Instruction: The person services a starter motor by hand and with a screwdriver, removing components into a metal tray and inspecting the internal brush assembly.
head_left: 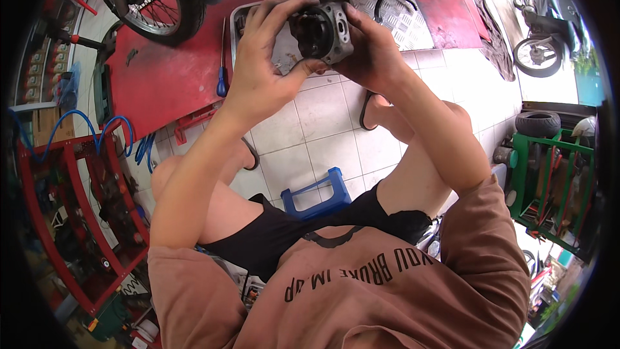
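Up in front of me I hold a grey metal engine cylinder head (340, 33), with a dark cavity and several bolt holes in its face. My left hand (268, 58) is closed round its left side, fingers over the top and thumb at the lower edge. On the other side my right hand (374, 55) grips it, its fingers sooty and partly hidden behind the part. Beyond and below it lies a metal tray (234, 22), largely covered by my hands. A screwdriver with a blue handle (222, 83) rests left of the tray.
A red work platform (161, 84) with a patterned metal plate (413, 26) spans the far side. A motorcycle wheel (155, 6) stands far left. Between my legs is a blue stool (316, 194). A red rack (84, 220) is at left, a green rack (549, 187) at right.
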Available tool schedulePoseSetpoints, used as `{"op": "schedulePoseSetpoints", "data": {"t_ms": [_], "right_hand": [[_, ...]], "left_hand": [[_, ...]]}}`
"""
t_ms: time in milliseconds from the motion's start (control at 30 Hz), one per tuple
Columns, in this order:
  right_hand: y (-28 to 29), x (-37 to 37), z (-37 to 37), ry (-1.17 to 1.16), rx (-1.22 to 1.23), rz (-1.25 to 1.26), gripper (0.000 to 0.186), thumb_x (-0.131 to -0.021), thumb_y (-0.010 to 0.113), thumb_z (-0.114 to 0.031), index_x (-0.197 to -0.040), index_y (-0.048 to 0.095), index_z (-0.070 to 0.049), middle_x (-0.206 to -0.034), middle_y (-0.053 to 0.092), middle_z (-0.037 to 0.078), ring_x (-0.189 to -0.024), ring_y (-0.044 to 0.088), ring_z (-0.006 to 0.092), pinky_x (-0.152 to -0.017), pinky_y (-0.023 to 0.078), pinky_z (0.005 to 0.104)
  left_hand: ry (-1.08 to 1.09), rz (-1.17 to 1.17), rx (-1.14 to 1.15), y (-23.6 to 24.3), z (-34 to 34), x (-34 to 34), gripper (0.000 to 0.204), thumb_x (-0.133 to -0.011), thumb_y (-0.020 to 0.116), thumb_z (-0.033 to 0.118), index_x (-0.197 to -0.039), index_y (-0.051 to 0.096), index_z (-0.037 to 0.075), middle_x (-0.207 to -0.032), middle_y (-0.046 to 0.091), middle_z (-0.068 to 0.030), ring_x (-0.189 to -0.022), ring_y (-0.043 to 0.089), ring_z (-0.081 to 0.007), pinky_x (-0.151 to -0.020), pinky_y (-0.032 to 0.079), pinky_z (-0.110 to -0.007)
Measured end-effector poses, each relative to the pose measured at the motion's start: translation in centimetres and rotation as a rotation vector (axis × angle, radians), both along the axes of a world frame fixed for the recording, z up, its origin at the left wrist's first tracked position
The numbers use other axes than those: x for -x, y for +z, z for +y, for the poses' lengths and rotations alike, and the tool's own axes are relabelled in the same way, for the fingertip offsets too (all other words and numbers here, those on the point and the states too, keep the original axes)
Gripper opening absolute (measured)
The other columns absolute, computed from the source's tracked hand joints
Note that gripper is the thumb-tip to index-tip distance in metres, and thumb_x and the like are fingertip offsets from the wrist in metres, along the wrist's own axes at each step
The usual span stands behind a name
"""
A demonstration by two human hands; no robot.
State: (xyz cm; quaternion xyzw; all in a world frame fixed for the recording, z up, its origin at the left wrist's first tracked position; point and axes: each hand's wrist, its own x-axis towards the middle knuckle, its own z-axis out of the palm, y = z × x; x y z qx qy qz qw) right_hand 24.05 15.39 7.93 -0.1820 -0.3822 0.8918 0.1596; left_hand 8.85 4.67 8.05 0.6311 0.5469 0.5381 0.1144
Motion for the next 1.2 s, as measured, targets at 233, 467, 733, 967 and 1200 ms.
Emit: {"op": "schedulePoseSetpoints", "data": {"t_ms": [233,467,733,967,1200], "right_hand": [[-0.5,-0.3,0.7,-0.002,-0.045,0.02,0.051,-0.09,0.06,-0.042,-0.125,0.054,-0.006,-0.115,0.063,0.009,-0.104,0.061,0.0204,-0.09,0.048,0.0395],[-1.8,-0.7,5.6,-0.162,-0.045,-0.185,0.027,-0.087,0.061,-0.031,-0.103,0.069,-0.011,-0.096,0.071,0.007,-0.085,0.068,0.0212,-0.078,0.053,0.0345],[-1.3,-0.1,6.9,-0.366,-0.042,-0.289,0.026,-0.091,0.056,-0.038,-0.094,0.064,-0.013,-0.079,0.065,0.001,-0.069,0.062,0.0157,-0.063,0.048,0.0307],[0.7,-1.0,7.0,-0.347,0.006,-0.221,0.025,-0.087,0.055,-0.039,-0.087,0.061,-0.015,-0.072,0.061,0.0,-0.06,0.057,0.0154,-0.057,0.045,0.0317],[3.0,-3.0,7.3,-0.341,-0.036,-0.192,0.024,-0.086,0.056,-0.04,-0.087,0.059,-0.016,-0.071,0.059,-0.001,-0.061,0.056,0.0146,-0.057,0.044,0.0324]], "left_hand": [[0.054,0.174,-0.041,-0.8,0.2,0.6,0.067,-0.064,0.084,0.016,-0.125,0.058,0.005,-0.12,0.06,-0.009,-0.112,0.055,-0.0262,-0.097,0.044,-0.037],[0.245,-0.018,0.239,1.0,2.1,2.1,0.035,-0.084,0.063,0.015,-0.118,0.061,0.006,-0.1,0.064,-0.0105,-0.093,0.063,-0.0225,-0.085,0.051,-0.035],[0.275,0.334,0.636,-6.2,3.4,8.5,0.032,-0.084,0.07,0.027,-0.108,0.069,0.006,-0.097,0.073,-0.0086,-0.091,0.068,-0.0178,-0.086,0.05,-0.03],[0.298,0.398,0.687,-15.9,2.6,6.7,0.024,-0.08,0.067,0.019,-0.101,0.072,0.009,-0.097,0.071,-0.0157,-0.092,0.067,-0.0328,-0.083,0.052,-0.038],[0.231,0.384,0.73,-21.9,4.0,5.4,0.021,-0.078,0.067,0.017,-0.096,0.074,0.008,-0.09,0.07,-0.0176,-0.083,0.068,-0.0347,-0.077,0.053,-0.04]]}}
